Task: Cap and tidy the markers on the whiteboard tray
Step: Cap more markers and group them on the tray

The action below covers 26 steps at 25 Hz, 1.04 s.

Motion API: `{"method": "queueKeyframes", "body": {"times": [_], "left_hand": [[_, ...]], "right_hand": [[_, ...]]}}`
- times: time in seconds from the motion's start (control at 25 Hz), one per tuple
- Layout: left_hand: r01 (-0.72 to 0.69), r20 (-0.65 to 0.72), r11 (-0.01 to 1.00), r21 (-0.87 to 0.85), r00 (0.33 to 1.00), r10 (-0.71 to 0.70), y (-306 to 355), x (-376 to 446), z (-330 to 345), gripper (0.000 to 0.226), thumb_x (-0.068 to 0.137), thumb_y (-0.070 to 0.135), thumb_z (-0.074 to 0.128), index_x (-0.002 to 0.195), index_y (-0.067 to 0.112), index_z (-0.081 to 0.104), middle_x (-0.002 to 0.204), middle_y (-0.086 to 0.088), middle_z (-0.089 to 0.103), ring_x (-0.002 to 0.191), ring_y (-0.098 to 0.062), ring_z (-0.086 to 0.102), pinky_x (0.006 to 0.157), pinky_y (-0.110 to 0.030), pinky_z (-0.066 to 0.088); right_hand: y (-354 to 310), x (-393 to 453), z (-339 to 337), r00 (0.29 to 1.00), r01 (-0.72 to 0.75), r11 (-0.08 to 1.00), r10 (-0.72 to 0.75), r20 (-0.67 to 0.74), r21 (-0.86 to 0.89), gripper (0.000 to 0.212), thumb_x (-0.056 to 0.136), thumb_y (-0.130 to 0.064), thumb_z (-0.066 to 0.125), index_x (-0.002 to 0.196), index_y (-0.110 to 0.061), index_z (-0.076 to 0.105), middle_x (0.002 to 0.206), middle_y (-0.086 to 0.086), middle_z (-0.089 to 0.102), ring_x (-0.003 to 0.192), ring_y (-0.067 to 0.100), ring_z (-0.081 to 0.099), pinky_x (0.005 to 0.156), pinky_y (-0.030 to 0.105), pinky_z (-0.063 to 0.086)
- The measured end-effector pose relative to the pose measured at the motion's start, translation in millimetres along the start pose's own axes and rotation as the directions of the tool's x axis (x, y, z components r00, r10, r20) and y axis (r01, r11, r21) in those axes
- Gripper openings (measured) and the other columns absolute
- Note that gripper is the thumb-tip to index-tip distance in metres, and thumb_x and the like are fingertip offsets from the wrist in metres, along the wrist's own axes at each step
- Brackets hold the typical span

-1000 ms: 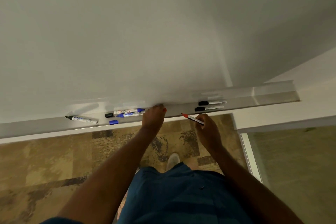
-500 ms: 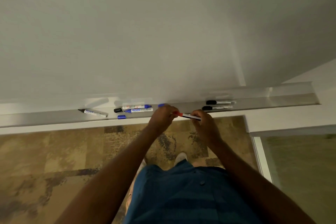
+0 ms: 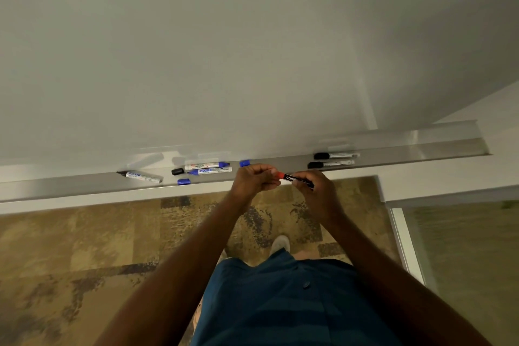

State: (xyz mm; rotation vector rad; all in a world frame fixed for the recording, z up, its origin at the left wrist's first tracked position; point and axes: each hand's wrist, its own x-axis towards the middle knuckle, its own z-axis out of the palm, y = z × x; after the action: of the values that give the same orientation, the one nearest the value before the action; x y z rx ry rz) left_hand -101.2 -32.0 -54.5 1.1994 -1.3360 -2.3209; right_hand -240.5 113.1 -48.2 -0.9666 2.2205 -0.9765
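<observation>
Both hands meet in front of the metal whiteboard tray [image 3: 393,153]. My right hand [image 3: 314,187] grips the black barrel of a red marker [image 3: 292,178]. My left hand [image 3: 254,177] pinches its red cap end. On the tray to the left lie an uncapped black-tipped marker [image 3: 141,176], two blue markers [image 3: 209,168], a loose black cap [image 3: 177,171] and two loose blue caps [image 3: 184,182], [image 3: 245,162]. Two capped black markers [image 3: 334,159] lie side by side on the tray to the right.
The whiteboard [image 3: 224,50] fills the upper view. Below the tray is patterned brown carpet [image 3: 84,247], with my shoe [image 3: 280,243] and blue shirt [image 3: 280,303] near the bottom. A glass panel with a pale frame [image 3: 407,247] stands at the right.
My left hand came off the tray with the red cap and joined my right hand; the cap now sits on the red marker's tip. The view shifted slightly.
</observation>
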Motion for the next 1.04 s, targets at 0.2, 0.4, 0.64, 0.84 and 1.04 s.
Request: {"method": "queueKeyframes", "body": {"times": [0.2, 0.4, 0.64, 0.84, 1.04], "left_hand": [[-0.022, -0.016, 0.993, 0.117, 1.000, 0.024, -1, -1, 7, 0.017, 0.095, 0.014, 0.066, 0.106, 0.002, 0.072, 0.094, -0.009, 0.079, 0.083, -0.022, 0.075, 0.076, -0.028, 0.063], [-0.019, -0.214, 0.801, 0.598, 0.960, 0.182, -1, 3, -7, 0.019, 0.099, 0.022, 0.062, 0.113, 0.012, 0.070, 0.103, -0.005, 0.074, 0.092, -0.019, 0.069, 0.081, -0.031, 0.056], [0.094, -0.190, 0.219, 0.971, 0.859, 0.474, -4, -16, -84, 0.024, 0.096, 0.009, 0.058, 0.117, 0.008, 0.070, 0.116, -0.014, 0.068, 0.107, -0.031, 0.060, 0.090, -0.041, 0.051], [0.109, -0.078, -0.053, 0.993, 0.908, 0.411, -5, -14, -101, 0.027, 0.097, 0.007, 0.056, 0.122, 0.011, 0.065, 0.125, -0.010, 0.062, 0.109, -0.026, 0.058, 0.090, -0.036, 0.052], [0.110, -0.074, -0.061, 0.992, 0.904, 0.421, -6, -8, -100, 0.029, 0.097, 0.007, 0.057, 0.124, 0.010, 0.062, 0.126, -0.011, 0.059, 0.108, -0.027, 0.056, 0.091, -0.038, 0.051]], "right_hand": [[8, 13, -14, 0.991, -0.001, 1.000, 0.004, 0.137, -0.024, 0.014, 0.093, -0.027, 0.067, 0.106, -0.024, 0.070, 0.096, -0.014, 0.063, 0.089, -0.001, 0.060, 0.071, 0.014, 0.044], [34, 52, -49, 0.995, 0.092, 0.941, -0.097, 0.002, -0.327, 0.016, 0.093, -0.009, 0.065, 0.109, -0.007, 0.067, 0.110, 0.013, 0.060, 0.100, 0.026, 0.059, 0.082, 0.031, 0.046], [70, 61, -68, 0.993, 0.002, 0.782, -0.077, -0.093, -0.623, 0.037, 0.087, 0.004, 0.056, 0.118, -0.012, 0.068, 0.119, 0.018, 0.063, 0.108, 0.042, 0.057, 0.094, 0.050, 0.043], [73, 63, -61, 0.992, -0.031, 0.764, -0.055, -0.113, -0.645, 0.033, 0.087, 0.001, 0.058, 0.115, -0.013, 0.069, 0.114, 0.016, 0.067, 0.107, 0.041, 0.059, 0.096, 0.049, 0.041], [49, 60, -42, 0.985, -0.009, 0.844, -0.084, -0.149, -0.536, 0.021, 0.092, -0.005, 0.058, 0.110, -0.011, 0.067, 0.111, 0.012, 0.067, 0.105, 0.033, 0.059, 0.089, 0.038, 0.044]]}}
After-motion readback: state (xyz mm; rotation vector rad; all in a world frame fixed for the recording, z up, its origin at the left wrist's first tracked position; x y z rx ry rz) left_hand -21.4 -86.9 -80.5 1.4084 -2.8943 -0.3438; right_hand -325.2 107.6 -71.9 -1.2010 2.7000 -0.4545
